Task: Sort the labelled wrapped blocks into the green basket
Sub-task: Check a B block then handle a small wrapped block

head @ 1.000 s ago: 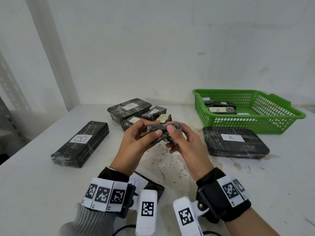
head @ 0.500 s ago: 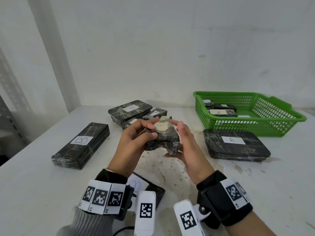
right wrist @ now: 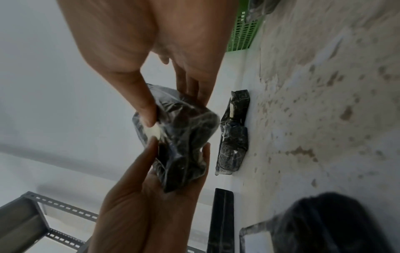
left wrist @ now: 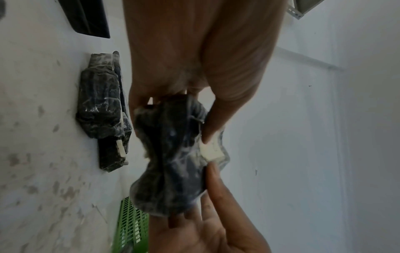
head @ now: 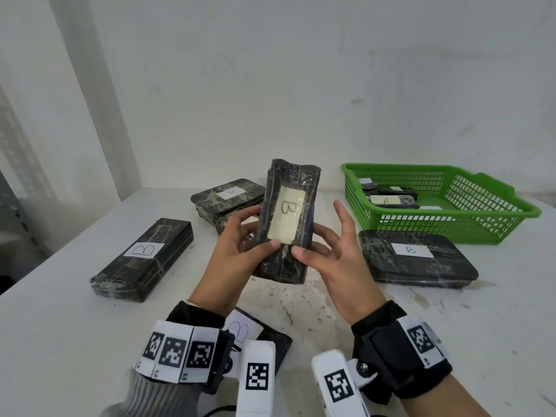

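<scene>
A black wrapped block (head: 287, 224) with a cream label marked B stands upright above the table's middle, held in both hands. My left hand (head: 252, 233) grips its left side, thumb on the front and fingers behind. Its lower right edge is pinched by my right hand (head: 313, 242), thumb on the front and index finger stretched up. The wrist views show the same block (left wrist: 173, 154) (right wrist: 181, 137) between thumbs and fingers. The green basket (head: 508, 206) stands at the right rear and holds a few blocks, one labelled A (head: 388, 200).
More black wrapped blocks marked B lie on the white table (head: 60, 326): a long one (head: 144, 260) at left, a flat one (head: 415, 257) before the basket, one (head: 228, 197) at the back, one (head: 255, 335) under my wrists. A wall closes the back.
The block was turned from lying flat between the hands to standing upright and was raised, so its B label now faces me. The right hand's fingers have spread.
</scene>
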Demonstrator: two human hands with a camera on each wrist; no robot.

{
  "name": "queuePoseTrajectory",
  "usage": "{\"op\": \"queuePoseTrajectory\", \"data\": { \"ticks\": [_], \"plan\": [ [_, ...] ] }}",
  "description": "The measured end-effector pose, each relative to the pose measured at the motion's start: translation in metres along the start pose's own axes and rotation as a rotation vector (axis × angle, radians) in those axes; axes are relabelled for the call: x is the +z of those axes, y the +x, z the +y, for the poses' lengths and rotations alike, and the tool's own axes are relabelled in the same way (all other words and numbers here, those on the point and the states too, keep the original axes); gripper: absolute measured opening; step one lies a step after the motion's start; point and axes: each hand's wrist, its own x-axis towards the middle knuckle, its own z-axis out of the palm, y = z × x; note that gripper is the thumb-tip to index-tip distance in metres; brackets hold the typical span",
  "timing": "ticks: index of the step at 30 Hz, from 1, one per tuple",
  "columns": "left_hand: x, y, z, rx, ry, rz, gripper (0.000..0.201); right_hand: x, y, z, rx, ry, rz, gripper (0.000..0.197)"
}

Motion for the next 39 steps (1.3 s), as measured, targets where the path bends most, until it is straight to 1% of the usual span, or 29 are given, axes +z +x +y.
{"op": "queuePoseTrajectory", "data": {
  "ticks": [2, 4, 7, 9, 12, 14, 15, 17, 19, 21, 23, 26, 28, 30, 32, 33, 34, 36, 37, 39],
  "plan": [
    [-0.002, 0.001, -0.001, 0.016, 0.009, 0.003, 0.054, 0.0, 0.0, 0.001, -0.038, -0.104, -0.01, 0.097],
    [-0.005, 0.002, -0.002, 0.033, 0.009, -0.014, 0.058, 0.001, 0.0, -0.001, -0.057, -0.196, 0.004, 0.084],
    [-0.007, 0.003, -0.002, 0.077, 0.057, -0.035, 0.061, 0.001, -0.002, -0.009, -0.071, -0.206, 0.067, 0.057],
    [-0.005, 0.002, -0.002, 0.107, 0.065, -0.049, 0.063, -0.001, -0.003, -0.014, -0.077, -0.168, 0.09, 0.05],
    [-0.003, 0.001, 0.002, 0.146, 0.041, -0.105, 0.069, -0.002, -0.004, -0.016, -0.116, -0.131, 0.077, 0.051],
    [0.0, -0.001, 0.007, 0.153, 0.013, -0.15, 0.071, -0.002, -0.004, -0.014, -0.127, -0.149, 0.055, 0.054],
    [0.002, -0.003, 0.009, 0.149, 0.005, -0.165, 0.07, -0.002, -0.004, -0.013, -0.125, -0.173, 0.048, 0.055],
    [0.007, -0.005, 0.012, 0.125, -0.025, -0.181, 0.062, -0.001, -0.003, -0.01, -0.116, -0.23, 0.039, 0.055],
    [0.01, -0.007, 0.014, 0.087, -0.058, -0.182, 0.059, 0.0, -0.003, -0.007, -0.117, -0.276, 0.027, 0.054],
    [0.011, -0.007, 0.013, 0.061, -0.045, -0.175, 0.055, 0.0, -0.004, -0.006, -0.121, -0.294, 0.007, 0.053],
    [0.012, -0.007, 0.011, 0.025, -0.02, -0.14, 0.049, 0.001, -0.005, -0.007, -0.113, -0.286, -0.021, 0.051],
    [0.015, -0.007, 0.01, -0.03, 0.011, -0.072, 0.031, 0.002, -0.006, -0.01, -0.075, -0.212, -0.056, 0.051],
    [0.017, -0.009, 0.011, -0.027, 0.058, -0.053, 0.026, 0.003, -0.006, -0.011, -0.041, -0.129, -0.092, 0.051],
    [0.016, -0.01, 0.01, -0.016, 0.071, -0.058, 0.029, 0.003, -0.006, -0.012, -0.001, -0.063, -0.144, 0.057],
    [0.015, -0.01, 0.008, -0.002, 0.06, -0.091, 0.032, 0.004, -0.007, -0.012, 0.034, -0.06, -0.185, 0.071],
    [0.015, -0.01, 0.007, 0.009, 0.066, -0.109, 0.032, 0.005, -0.007, -0.012, 0.046, -0.082, -0.185, 0.075],
    [0.015, -0.01, 0.005, 0.019, 0.068, -0.129, 0.031, 0.006, -0.007, -0.012, 0.048, -0.104, -0.163, 0.072],
    [0.017, -0.011, 0.002, 0.047, 0.034, -0.158, 0.034, 0.009, -0.007, -0.012, 0.035, -0.107, -0.1, 0.057],
    [0.018, -0.011, 0.002, 0.066, 0.007, -0.163, 0.036, 0.009, -0.007, -0.011, 0.034, -0.084, -0.073, 0.052],
    [0.018, -0.011, 0.001, 0.101, -0.021, -0.149, 0.035, 0.009, -0.007, -0.011, 0.035, -0.022, -0.046, 0.054]
  ]
}}
